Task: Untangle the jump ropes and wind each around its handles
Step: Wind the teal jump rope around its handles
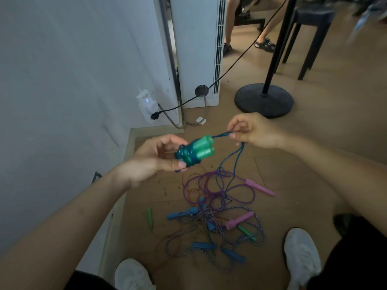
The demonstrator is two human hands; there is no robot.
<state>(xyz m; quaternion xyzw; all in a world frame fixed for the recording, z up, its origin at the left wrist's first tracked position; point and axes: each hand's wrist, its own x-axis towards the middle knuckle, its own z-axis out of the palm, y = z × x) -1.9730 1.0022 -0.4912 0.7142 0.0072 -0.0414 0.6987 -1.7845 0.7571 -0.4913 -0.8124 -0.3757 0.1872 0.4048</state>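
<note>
The left hand has its fingers wrapped around a pair of green plastic jump-rope handles, part-wound with thin blue cord. The right hand pinches that cord between thumb and forefinger just beside the handles' ends. From there the cord drops to a tangled heap of purple, blue and striped ropes with pink, blue and green handles on the brown wooden floor, between two white sneakers.
</note>
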